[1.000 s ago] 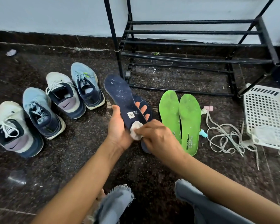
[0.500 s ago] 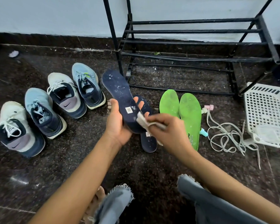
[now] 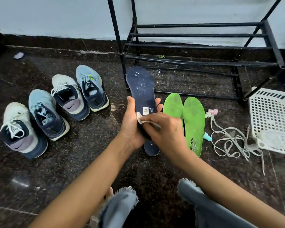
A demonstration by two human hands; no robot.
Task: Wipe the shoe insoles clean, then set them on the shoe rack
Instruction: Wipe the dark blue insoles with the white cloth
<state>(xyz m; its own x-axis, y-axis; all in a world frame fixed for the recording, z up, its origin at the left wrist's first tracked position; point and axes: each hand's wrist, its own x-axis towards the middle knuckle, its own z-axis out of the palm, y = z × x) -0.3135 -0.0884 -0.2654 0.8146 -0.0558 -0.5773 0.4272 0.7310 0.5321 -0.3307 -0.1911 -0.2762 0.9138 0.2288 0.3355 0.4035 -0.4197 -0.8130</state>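
Currently the left hand grips a dark navy foam insole by its heel end, thumb on one edge and fingertips showing past the other, and holds it above the dark speckled stone floor. The right hand pinches a small white wiping pad and presses it to the insole just below a pale square label.

The insole's long axis runs straight away from the person, heel in the palm and toe pointing at the black metal tube shoe rack. White specks sit on the forefoot, so the dirty stretch lies beyond the pad, toward the rack. By my judgement the wipe must travel outward along that axis while the left hand braces the heel. The rack stands ahead and to the right, nearer the right hand.

Counted, there are four insoles: this navy one, a second navy insole on the floor partly under the hands, and two bright green insoles side by side on the floor. None is on the rack. Four lace-up running shoes stand to the left. One white plastic lattice basket and one tangle of pale laces lie to the right.
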